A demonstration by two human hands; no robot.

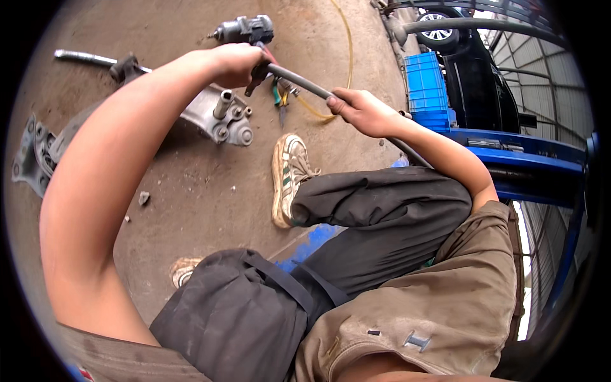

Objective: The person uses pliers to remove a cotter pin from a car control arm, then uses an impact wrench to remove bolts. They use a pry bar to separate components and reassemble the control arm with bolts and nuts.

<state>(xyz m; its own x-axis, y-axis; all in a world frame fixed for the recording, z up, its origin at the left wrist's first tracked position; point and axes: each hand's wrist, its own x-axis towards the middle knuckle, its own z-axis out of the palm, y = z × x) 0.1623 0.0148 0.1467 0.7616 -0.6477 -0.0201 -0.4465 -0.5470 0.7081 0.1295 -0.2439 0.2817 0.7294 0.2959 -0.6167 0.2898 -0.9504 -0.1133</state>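
At the lower left, a sleeve (pixel 127 356) bears a red-and-white mark, cut off by the rim and illegible from here. Above it, a silver metal arm (pixel 207 114) with bolts lies on the floor, partly hidden by the left forearm (pixel 130 127). The left hand (pixel 238 65) is closed round a grey bar (pixel 299 79), concealing its far end; I cannot identify the dark piece beside the fist. Beyond lies an impact wrench (pixel 245 30); pliers (pixel 284 100) lie nearer. The right hand (pixel 369 113) is clamped farther along the bar, whose other end is lost near the knee. The shirt (pixel 445 299) carries a pale emblem. Rightmost, a blue crate (pixel 426 83) adjoins a black car (pixel 471 83), only partly visible.
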